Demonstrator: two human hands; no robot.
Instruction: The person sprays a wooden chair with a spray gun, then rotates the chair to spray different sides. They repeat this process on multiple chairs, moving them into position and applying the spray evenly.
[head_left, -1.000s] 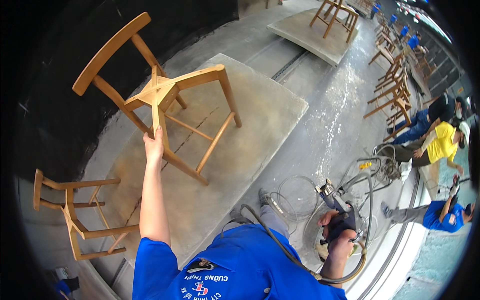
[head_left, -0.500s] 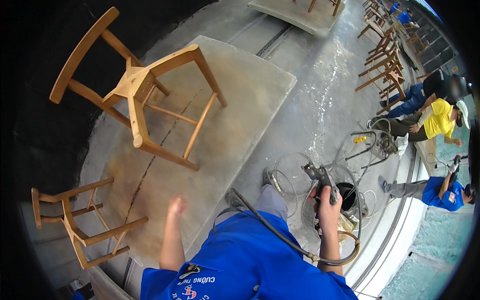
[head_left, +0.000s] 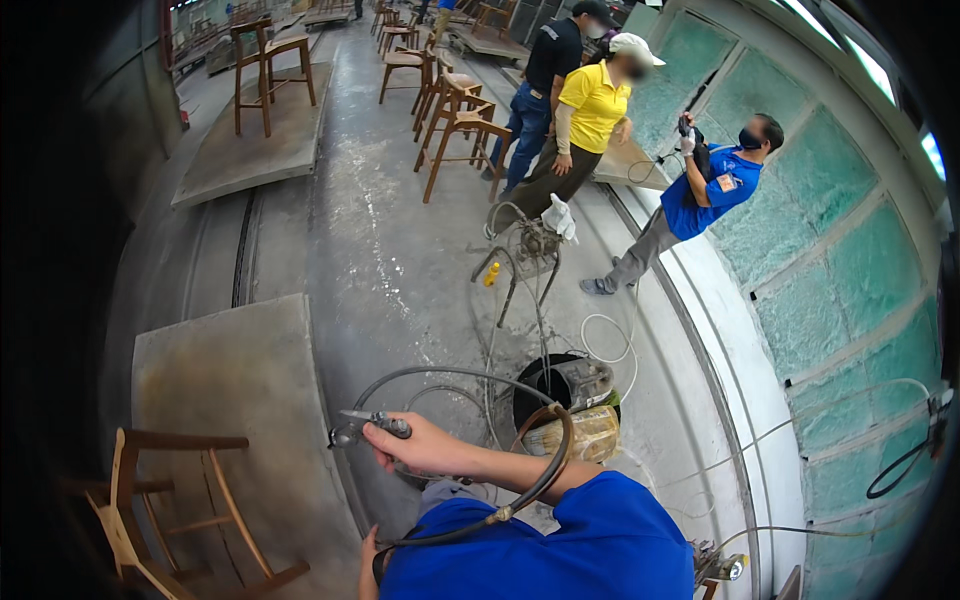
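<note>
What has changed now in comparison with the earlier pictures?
The left hand let go of the wooden chair and came down beside the blue shirt. The right hand swung leftward as the view turned right. Unchanged: the right hand holds the spray gun.

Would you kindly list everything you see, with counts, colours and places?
chair frame: 1, brown, lower left
platforms: 2 nearby, grey, left
far chair: 1, brown, upper-left platform
floor chairs: several, brown, top centre
workers: 3 nearby, black, yellow, blue tops, upper right
stand: 1, dark, centre
cloth: 1, white, at stand
bottle: 1, yellow, beside stand
bucket: 1, black, centre floor
container: 1, tan, beside bucket
hoses: several, grey and white, floor
wall panels: several, teal, right
spray gun: 1, dark, in right hand
own shirt: 1, blue, bottom
right hand: 1, bare, on spray gun
left hand: 1, bare, bottom edge
</note>
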